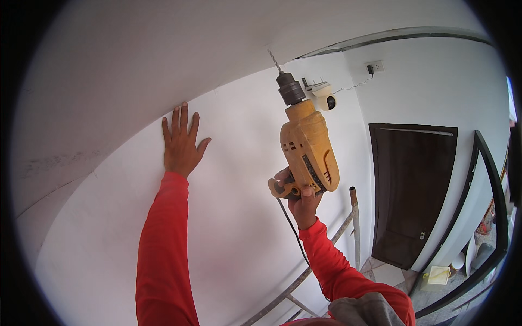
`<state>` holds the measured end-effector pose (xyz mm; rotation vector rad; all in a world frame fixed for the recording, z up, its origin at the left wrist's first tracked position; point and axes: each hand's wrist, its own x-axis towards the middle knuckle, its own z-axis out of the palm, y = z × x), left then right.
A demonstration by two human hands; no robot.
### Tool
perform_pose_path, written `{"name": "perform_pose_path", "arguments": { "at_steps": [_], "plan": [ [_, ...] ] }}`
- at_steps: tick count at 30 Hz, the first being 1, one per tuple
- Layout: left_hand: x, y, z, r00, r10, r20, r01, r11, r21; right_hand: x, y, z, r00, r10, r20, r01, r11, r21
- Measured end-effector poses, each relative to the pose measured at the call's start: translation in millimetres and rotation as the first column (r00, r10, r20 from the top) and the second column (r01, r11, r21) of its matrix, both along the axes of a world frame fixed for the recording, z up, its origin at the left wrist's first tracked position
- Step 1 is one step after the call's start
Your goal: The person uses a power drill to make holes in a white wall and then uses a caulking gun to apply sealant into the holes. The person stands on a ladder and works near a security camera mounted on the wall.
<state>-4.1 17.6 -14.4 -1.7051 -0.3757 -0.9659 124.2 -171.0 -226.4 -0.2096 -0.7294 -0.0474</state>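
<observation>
My right hand (305, 204) grips a yellow corded power drill (308, 144) by its handle, raised and pointing up. Its dark chuck holds a long spiral drill bit (275, 61), whose tip is at the white ceiling (163, 49); whether it has entered the surface I cannot tell. A black cord (293, 231) hangs from the drill's handle. Flat against the white wall (234, 157), just under the ceiling line, lies my left hand (182, 142), fingers spread and holding nothing. Red sleeves cover both my arms.
A white security camera (324, 95) is mounted behind the drill, with a thin wire to a wall outlet (375, 67). Metal scaffold tubes (288, 290) stand below my right arm. A dark door (413, 190) and a black frame (503, 217) are on the right.
</observation>
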Motion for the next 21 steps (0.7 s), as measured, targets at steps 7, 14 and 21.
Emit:
{"name": "perform_pose_path", "arguments": {
  "at_steps": [7,14,21],
  "plan": [
    [-2,-6,1,0.999,0.028,-0.024,-0.029,0.998,-0.051,6,-31,-28,0.995,0.044,0.084,-0.059,0.981,0.184],
    [-9,-16,3,0.997,0.072,-0.015,-0.073,0.994,-0.087,14,-73,-30,0.987,-0.038,0.159,-0.009,0.960,0.282],
    [-14,-24,4,0.999,0.032,-0.023,-0.033,0.999,-0.041,13,-116,-29,0.993,-0.017,0.120,-0.019,0.955,0.298]
  ]
}}
